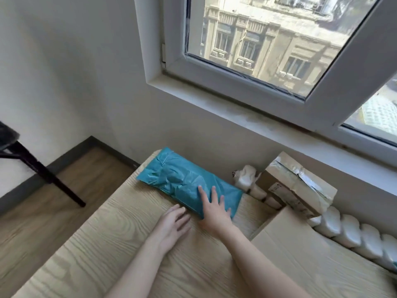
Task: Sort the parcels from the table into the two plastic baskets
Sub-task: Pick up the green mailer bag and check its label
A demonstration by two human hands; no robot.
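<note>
The teal plastic mailer parcel [189, 186] lies flat on the wood-grain counter [111, 244], close under the wall below the window [268, 50]. Its long axis runs slantwise, from the counter's far left corner down toward the near right, so the parcel's near short end points at the person.

The right hand [214, 208] rests on that near end, fingers straight and spread flat on the wrinkled plastic, pressing rather than curling round it. The left hand [174, 222] lies on the bare counter just beside the parcel's near left edge, fingers relaxed and lightly bent, holding nothing; whether its fingertips touch the plastic cannot be told. So the right hand is the nearer one and already on the parcel, while most of the parcel's length stretches away and to the left of both hands. A lift would likely need the left hand to slide under that long side.

To the right stand a taped cardboard box [298, 186], a flat sheet of cardboard [300, 254] and a strip of white air-cushion packing [348, 229]. Neither basket is in view. A dark chair leg [49, 177] stands on the floor at left.
</note>
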